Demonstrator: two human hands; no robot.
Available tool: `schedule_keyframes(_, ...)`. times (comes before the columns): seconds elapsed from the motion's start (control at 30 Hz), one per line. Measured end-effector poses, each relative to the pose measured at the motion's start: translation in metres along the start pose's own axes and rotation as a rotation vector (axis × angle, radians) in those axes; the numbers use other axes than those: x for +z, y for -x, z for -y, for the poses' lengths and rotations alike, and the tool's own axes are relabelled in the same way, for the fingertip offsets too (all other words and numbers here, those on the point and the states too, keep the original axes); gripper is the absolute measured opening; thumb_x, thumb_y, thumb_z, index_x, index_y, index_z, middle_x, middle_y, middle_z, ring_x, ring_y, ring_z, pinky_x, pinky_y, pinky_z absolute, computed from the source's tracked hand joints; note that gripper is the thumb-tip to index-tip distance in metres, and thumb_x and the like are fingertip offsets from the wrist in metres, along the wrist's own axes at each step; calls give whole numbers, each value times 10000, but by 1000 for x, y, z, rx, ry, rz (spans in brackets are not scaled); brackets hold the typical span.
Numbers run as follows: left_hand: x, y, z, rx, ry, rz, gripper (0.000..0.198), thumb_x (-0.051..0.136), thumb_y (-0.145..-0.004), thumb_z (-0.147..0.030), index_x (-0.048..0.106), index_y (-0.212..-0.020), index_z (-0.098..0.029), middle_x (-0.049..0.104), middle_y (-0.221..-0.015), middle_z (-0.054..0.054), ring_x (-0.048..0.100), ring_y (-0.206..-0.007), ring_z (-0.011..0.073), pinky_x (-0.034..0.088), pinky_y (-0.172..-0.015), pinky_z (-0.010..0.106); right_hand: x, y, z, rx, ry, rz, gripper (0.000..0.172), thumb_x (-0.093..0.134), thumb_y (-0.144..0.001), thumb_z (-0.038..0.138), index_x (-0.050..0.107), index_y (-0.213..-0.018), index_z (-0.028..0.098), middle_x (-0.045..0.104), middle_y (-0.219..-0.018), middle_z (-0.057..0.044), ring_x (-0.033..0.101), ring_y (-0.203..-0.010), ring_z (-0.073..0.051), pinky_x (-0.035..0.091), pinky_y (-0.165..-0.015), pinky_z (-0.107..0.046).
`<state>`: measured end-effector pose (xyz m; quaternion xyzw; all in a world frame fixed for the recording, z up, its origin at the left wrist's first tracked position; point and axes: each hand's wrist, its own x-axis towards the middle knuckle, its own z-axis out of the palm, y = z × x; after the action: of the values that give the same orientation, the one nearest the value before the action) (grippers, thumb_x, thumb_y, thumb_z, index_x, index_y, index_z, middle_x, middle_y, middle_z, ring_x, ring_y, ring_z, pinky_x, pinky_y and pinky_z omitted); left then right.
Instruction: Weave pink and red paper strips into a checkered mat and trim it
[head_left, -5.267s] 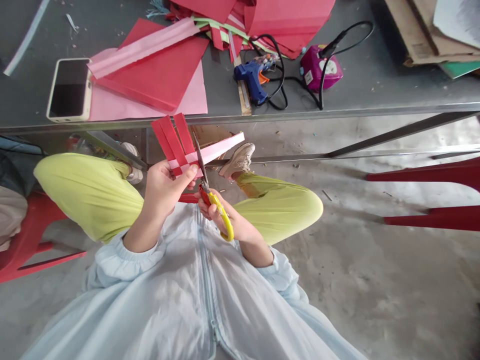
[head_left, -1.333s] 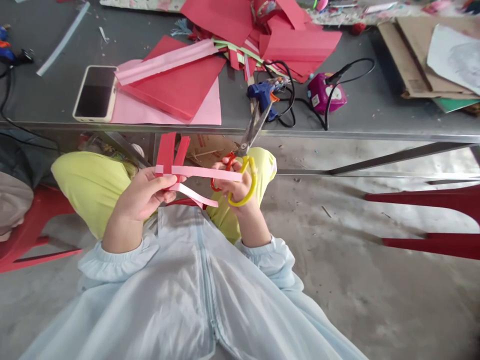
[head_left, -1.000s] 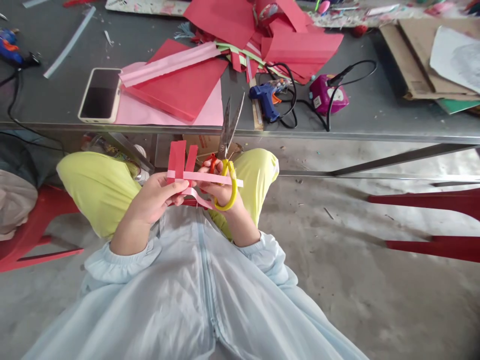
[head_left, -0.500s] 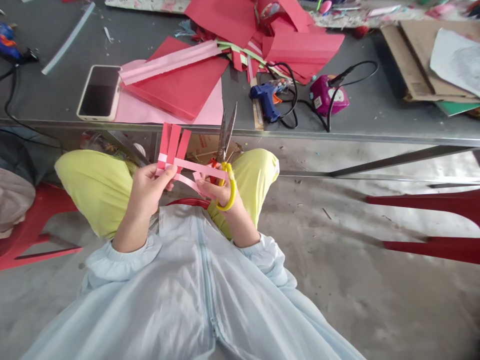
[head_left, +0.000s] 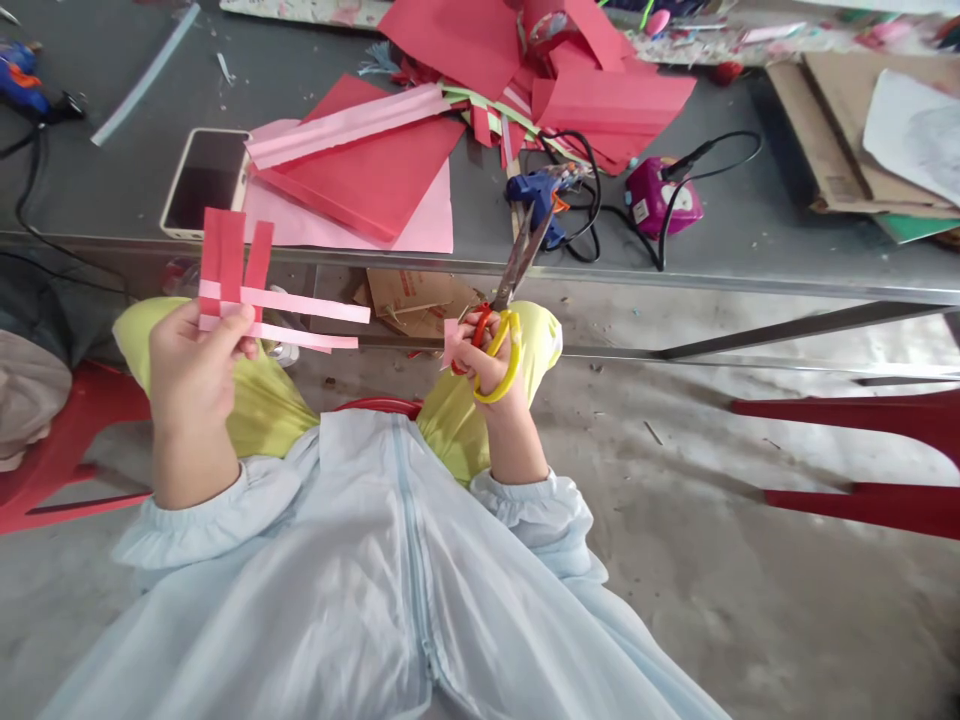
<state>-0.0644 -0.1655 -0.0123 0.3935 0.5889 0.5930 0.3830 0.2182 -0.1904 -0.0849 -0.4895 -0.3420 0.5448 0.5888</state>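
My left hand [head_left: 201, 360] pinches a woven piece of red paper strips [head_left: 223, 250] and pink paper strips [head_left: 307, 303]. The red strips point up, and the pink ones stretch to the right with their ends free. My right hand [head_left: 487, 365] has its fingers round the scissors [head_left: 517, 262], which have one red and one yellow handle loop. The scissor blades are slightly apart and point up to the right, over the table edge. A small pink paper scrap [head_left: 451, 343] sticks out at the fingertips of my right hand.
On the grey table [head_left: 300, 30] lie a phone [head_left: 206, 185], red paper sheets [head_left: 360, 170], a blue glue gun [head_left: 534, 190], a magenta box [head_left: 664, 200] with a cable, and cardboard [head_left: 832, 130]. Red stools [head_left: 862, 410] stand at both sides.
My left hand has moved left with the woven paper, and my right hand has moved right with the scissors. The pink strips are now apart from my right hand.
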Motion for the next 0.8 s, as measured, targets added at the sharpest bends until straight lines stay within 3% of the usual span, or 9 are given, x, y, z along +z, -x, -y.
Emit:
schedule_keyframes(0.23,-14,4,-12,-6,-172,-5,88,708,-610,-111,640,-630,-162,594,-528,-60,496,-469,61,382,-481,221,-3,-6,18,-63,-2,-41,392,755,-623,248,513,-932,241,575,-700,63,461,-504,-64,364,-489,-234)
schedule_keyframes(0.47,-5,-10,-26,-64,-141,173,129,766,-595,-198,649,-639,-166,588,-547,-45,495,-491,71,384,-494,229,17,-38,50,-187,-9,-23,430,764,-587,266,512,-935,249,579,-711,65,487,-499,-64,397,-474,-238)
schedule_keyframes(0.6,11,-40,-44,-55,-146,279,161,790,-578,-230,669,-663,-165,594,-569,-39,487,-493,66,374,-480,218,36,-73,69,-285,-6,-44,421,743,-584,290,481,-912,256,557,-697,63,489,-491,-73,357,-448,-246)
schedule_keyframes(0.8,43,-116,-71,41,-292,474,166,782,-618,-251,652,-662,-159,584,-552,-35,485,-491,72,349,-459,206,68,-138,91,-363,57,4,432,718,-589,259,426,-908,259,516,-674,78,468,-480,-69,348,-464,-255)
